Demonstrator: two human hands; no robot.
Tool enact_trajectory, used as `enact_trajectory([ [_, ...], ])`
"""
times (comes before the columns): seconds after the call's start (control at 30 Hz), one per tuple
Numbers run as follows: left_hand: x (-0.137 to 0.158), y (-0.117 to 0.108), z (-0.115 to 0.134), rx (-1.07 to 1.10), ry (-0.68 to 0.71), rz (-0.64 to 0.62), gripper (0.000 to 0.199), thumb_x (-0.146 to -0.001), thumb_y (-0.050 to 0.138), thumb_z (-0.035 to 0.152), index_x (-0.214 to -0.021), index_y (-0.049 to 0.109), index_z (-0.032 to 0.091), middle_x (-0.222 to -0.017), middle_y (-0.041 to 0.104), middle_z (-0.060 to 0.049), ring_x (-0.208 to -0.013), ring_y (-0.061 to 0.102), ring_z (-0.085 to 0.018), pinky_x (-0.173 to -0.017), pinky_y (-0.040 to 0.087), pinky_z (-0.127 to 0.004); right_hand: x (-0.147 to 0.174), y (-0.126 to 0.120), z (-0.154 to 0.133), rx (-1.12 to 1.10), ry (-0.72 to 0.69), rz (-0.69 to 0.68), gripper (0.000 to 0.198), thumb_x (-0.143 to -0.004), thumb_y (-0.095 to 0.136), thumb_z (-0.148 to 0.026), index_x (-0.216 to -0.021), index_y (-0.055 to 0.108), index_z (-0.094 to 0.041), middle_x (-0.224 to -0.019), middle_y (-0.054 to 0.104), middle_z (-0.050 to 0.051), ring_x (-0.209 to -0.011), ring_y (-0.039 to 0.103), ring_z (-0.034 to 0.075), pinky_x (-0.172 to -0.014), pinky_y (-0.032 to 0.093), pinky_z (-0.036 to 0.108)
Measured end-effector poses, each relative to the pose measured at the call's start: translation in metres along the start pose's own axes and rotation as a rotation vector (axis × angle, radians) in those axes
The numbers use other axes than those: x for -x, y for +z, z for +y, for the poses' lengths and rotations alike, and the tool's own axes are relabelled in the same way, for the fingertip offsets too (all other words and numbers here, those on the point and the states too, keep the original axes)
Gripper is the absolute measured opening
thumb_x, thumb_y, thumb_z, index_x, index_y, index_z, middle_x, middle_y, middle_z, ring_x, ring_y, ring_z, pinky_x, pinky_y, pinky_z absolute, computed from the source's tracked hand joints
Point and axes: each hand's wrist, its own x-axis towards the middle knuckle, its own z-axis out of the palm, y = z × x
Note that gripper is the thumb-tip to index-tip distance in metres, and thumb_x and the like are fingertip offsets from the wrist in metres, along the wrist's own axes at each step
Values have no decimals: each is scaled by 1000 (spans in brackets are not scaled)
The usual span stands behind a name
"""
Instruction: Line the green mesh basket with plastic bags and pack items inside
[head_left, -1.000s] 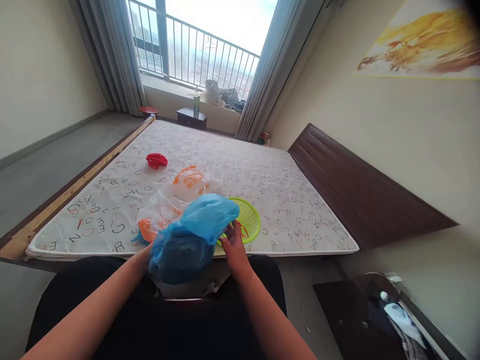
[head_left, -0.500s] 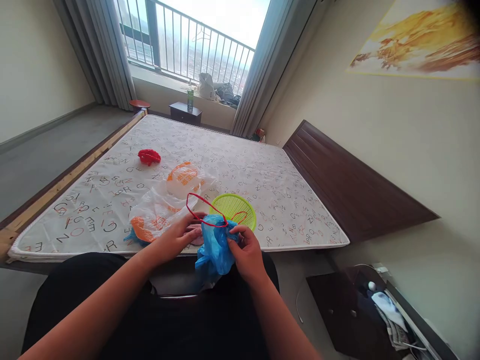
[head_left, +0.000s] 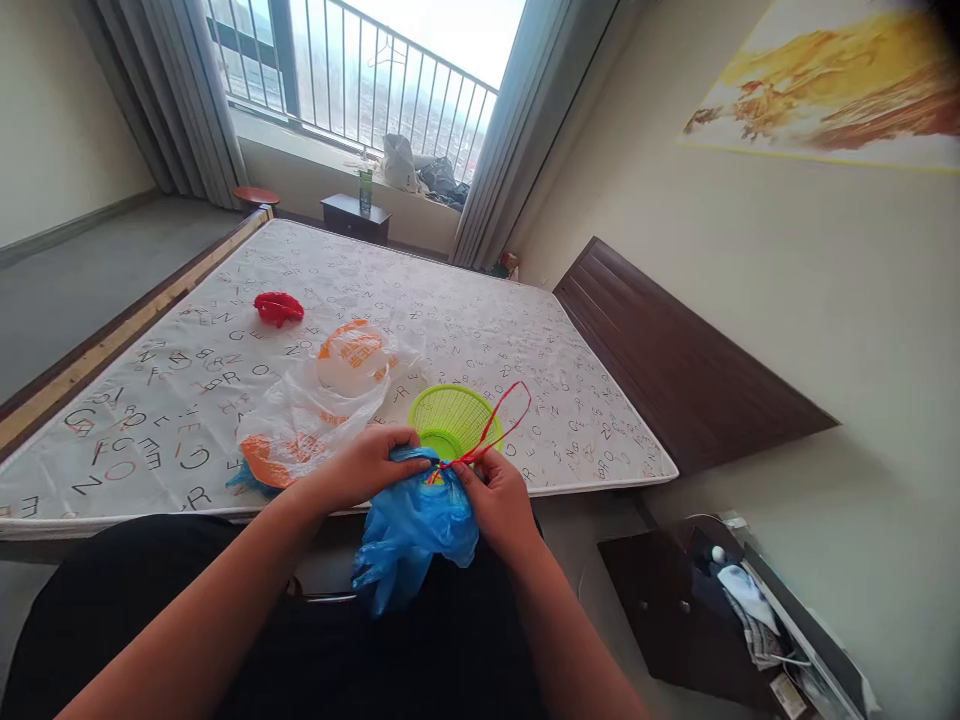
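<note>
Grey curtains (head_left: 502,150) frame a railed window beyond a letter-printed mattress (head_left: 592,430), where a red plastic bag (head_left: 278,308) and an orange-printed white plastic bag (head_left: 341,390) lie. Half a second ago the red cord (head_left: 517,418) looped leftward over the blue plastic bag (head_left: 420,525); now its loop rises to the right, above the right hand (head_left: 501,498). The left hand (head_left: 375,465), then beside the blue bag with fingers apart, now pinches its gathered neck. The right grip pinches the cord against that neck. Both forearms angle inward, fingertips nearly meeting. The blue bag hangs over the lap, before a lime-green mesh basket (head_left: 444,408).
</note>
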Motion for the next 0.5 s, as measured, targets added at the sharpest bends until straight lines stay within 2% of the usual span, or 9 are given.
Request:
enact_trajectory([
  [0.1,2,-17,-17,-5,-28,-27,43,-84,67,64,-91,74,22,-82,69,-2,-81,64,-21,-69,50,-28,-4,-10,6,207,-69,21,30,-96,63,-49,-87,67,-21,-73,65,0,-67,56,15,-64,41,26],
  [0.2,3,-36,-32,-85,-88,-24,41,-84,68,62,-90,73,22,-83,69,-2,-83,64,-21,-69,49,-27,-8,-19,11,287,-91,32,31,-100,56,-48,-87,64,-21,-73,64,0,-67,57,16,-63,40,26],
  [0.33,6,-55,-49,-93,-135,-2,45,-84,67,65,-97,74,22,-90,72,-3,-88,66,-22,-72,52,-27,-9,-22,13,279,-81,147,32,-101,52,-50,-88,61,-22,-66,59,-2,-62,56,16,-62,43,27],
  [0.43,10,-60,-54,32,-154,13,53,-81,70,67,-108,76,22,-99,75,-4,-96,68,-25,-78,56,-29,-4,-13,7,217,-141,178,30,-100,56,-49,-89,63,-22,-78,66,2,-75,63,17,-70,50,28],
  [0.5,11,-57,-51,109,-146,-24,56,-81,72,66,-117,76,23,-108,76,-5,-103,69,-27,-84,57,-31,-1,-1,0,170,-196,125,27,-100,58,-46,-92,67,-22,-89,71,4,-86,66,18,-76,54,29],
])
